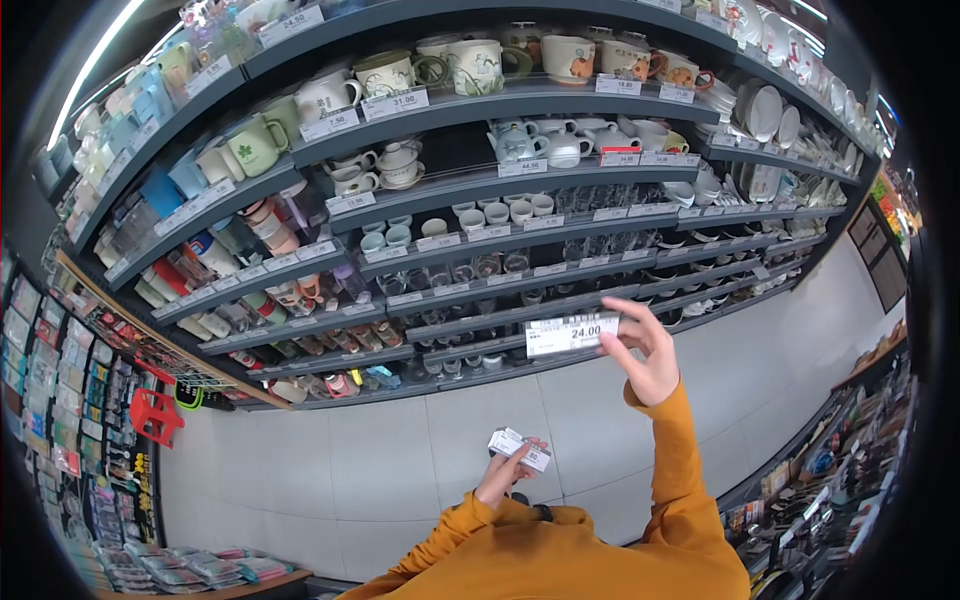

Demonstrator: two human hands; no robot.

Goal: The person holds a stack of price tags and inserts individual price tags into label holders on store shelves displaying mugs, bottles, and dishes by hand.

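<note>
Right fingers [628, 352] pinch one end of a white rectangular "24.00" price card [562, 338] before the dark shelves [450, 240]; it looks light, thin, best held by its edges. Left fingers [524, 452] clasp a small white card stack [508, 441], low down.

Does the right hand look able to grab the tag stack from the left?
Probably not as it is: the right hand already pinches the 24.00 tag. The way itself looks open, with nothing visible between it and the tag stack in the left hand.
</note>
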